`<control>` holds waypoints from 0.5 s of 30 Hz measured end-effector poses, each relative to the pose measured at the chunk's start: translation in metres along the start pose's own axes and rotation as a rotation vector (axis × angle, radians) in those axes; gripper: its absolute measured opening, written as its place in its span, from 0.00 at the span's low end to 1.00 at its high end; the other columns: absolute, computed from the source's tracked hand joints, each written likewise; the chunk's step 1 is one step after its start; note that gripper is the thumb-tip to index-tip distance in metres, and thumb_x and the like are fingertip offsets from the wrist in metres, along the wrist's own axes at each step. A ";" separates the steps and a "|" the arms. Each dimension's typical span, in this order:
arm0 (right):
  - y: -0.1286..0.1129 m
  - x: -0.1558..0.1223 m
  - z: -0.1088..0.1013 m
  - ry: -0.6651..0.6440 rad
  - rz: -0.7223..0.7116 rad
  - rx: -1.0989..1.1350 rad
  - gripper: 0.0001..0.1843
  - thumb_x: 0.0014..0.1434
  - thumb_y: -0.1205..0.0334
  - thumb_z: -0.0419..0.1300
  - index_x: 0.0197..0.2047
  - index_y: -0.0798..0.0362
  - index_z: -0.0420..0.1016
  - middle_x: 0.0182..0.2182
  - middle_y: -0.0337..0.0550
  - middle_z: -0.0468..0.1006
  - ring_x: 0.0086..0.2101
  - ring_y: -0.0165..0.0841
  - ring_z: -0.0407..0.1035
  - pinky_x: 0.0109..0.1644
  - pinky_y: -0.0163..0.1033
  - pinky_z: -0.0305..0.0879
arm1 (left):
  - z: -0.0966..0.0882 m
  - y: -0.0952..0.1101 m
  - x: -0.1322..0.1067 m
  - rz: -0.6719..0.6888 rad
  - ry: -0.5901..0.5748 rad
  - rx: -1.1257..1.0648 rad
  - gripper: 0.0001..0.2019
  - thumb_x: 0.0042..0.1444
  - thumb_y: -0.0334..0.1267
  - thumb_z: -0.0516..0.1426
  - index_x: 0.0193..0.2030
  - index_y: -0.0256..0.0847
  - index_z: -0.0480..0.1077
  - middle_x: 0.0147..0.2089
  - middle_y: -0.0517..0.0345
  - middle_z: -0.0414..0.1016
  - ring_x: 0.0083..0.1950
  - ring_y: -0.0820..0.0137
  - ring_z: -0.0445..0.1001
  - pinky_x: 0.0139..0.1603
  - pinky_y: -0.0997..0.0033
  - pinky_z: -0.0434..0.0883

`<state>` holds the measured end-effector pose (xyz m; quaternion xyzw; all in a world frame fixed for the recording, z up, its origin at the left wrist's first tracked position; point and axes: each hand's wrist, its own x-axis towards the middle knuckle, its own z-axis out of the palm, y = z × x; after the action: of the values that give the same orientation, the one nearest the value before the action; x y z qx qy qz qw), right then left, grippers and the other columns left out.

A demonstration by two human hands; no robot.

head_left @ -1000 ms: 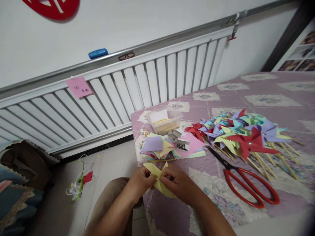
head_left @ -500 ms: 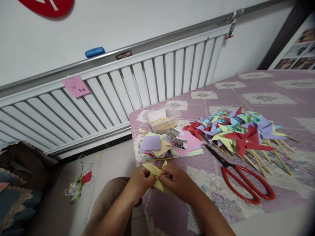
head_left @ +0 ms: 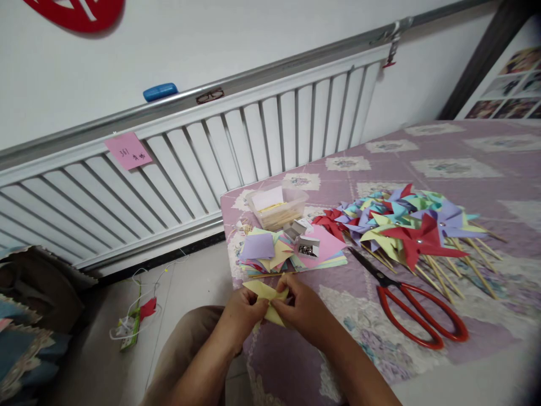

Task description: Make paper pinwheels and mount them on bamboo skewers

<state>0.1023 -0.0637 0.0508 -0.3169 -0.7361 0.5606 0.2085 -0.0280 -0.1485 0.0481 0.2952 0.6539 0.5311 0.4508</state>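
Pinching a yellow paper (head_left: 265, 300) between both hands, you have it at the near left corner of the bed (head_left: 465, 163), just over the edge. Your left hand (head_left: 242, 313) and right hand (head_left: 302, 309) are close together, fingertips clamped on the folded sheet at its middle, where the points seem to be gathered in; no stick or pin is on it yet, as far as can be seen.

A good many are done: a heap of pinwheels (head_left: 406, 225) on sticks lies toward the middle of the bed, well right of your hands. A stack of paper squares (head_left: 287, 254) lies just beyond your hands, so plenty looks left.

The clear tub (head_left: 279, 207) near the left edge holds sticks and a pale sheet. Two small open boxes sit on the stack; the nearer box (head_left: 308, 246) holds small metal pieces, probably pins. Red scissors (head_left: 416, 313) lie to your right.
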 end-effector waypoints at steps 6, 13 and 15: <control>0.002 0.003 0.004 -0.010 0.004 0.182 0.40 0.51 0.69 0.58 0.66 0.49 0.50 0.35 0.38 0.76 0.29 0.32 0.71 0.33 0.37 0.66 | 0.002 0.001 -0.001 -0.016 -0.003 -0.027 0.06 0.42 0.38 0.62 0.25 0.37 0.76 0.20 0.59 0.72 0.20 0.74 0.64 0.23 0.74 0.60; 0.008 0.003 0.004 -0.015 -0.027 0.208 0.48 0.52 0.69 0.57 0.71 0.46 0.40 0.51 0.48 0.75 0.35 0.34 0.74 0.41 0.42 0.70 | 0.003 -0.002 -0.001 -0.028 -0.022 -0.067 0.08 0.43 0.39 0.63 0.27 0.37 0.77 0.22 0.58 0.75 0.22 0.73 0.66 0.25 0.73 0.62; 0.008 0.002 0.004 -0.018 -0.029 0.215 0.48 0.52 0.69 0.57 0.71 0.46 0.39 0.51 0.49 0.75 0.38 0.36 0.74 0.43 0.42 0.70 | 0.002 -0.003 0.000 -0.033 -0.031 -0.056 0.08 0.43 0.40 0.64 0.26 0.37 0.76 0.21 0.58 0.74 0.21 0.73 0.66 0.25 0.73 0.61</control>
<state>0.0998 -0.0635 0.0419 -0.2768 -0.6780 0.6362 0.2430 -0.0256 -0.1480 0.0455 0.2801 0.6366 0.5369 0.4776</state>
